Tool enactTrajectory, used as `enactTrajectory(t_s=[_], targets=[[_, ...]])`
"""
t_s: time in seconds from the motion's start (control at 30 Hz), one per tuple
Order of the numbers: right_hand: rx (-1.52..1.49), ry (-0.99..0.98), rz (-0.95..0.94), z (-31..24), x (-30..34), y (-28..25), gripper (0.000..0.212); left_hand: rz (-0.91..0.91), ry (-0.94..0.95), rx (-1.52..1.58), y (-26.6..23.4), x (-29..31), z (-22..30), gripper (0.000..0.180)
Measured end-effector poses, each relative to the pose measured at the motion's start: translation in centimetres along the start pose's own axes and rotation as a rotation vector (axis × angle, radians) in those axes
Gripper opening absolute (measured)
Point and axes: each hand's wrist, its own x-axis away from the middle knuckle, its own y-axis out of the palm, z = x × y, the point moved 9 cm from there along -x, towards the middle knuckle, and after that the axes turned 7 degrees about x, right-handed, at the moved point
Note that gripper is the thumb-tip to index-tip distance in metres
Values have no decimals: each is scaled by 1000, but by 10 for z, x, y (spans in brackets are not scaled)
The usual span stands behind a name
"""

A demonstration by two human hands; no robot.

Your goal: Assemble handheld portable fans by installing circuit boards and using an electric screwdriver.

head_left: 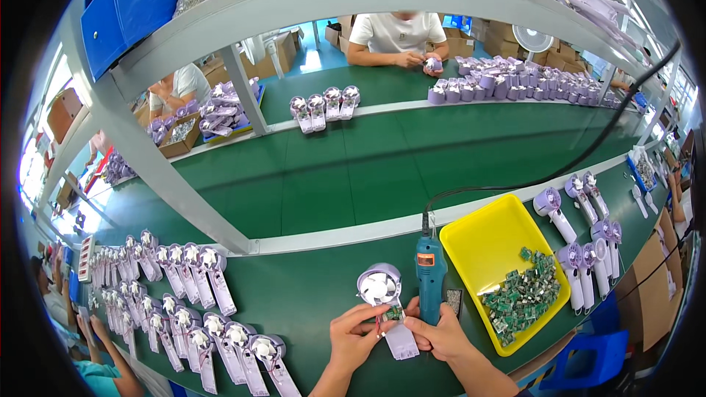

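Observation:
A lilac handheld fan housing (379,284) with white blades lies in front of me, its handle pointing toward me. A small green circuit board (394,314) with thin wires sits at the top of the handle. My left hand (353,337) is closed on the housing's left side, fingertips at the board and wires. My right hand (443,332) pinches the handle's right edge. A teal electric screwdriver (431,268) stands upright against the right hand. Its lower end is hidden by that hand, so whether the fingers also grip it I cannot tell.
Right of the screwdriver, a yellow tray (471,239) holds a heap of circuit boards (518,298). Rows of fan housings (213,331) lie at left; more fans (586,261) lie at far right. A black cable (515,185) arcs overhead. Beyond the white rail (346,235), a co-worker (397,38) handles a fan part.

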Motion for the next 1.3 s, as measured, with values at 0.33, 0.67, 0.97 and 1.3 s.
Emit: enactTrajectory(t_s=[0.33,0.67,0.97,1.3], targets=[[-20,3,-27,3,0,3,25,19,-17,-5,-4,4,-4,34],[13,11,16,-2,-3,3,26,36,-34,26,-7,2,-10,34],[-21,-30,10,3,-3,-1,24,13,-27,4,-2,0,-3,34],[-130,-47,125,-7,4,-3,18,233,-176,114,-11,3,3,31]])
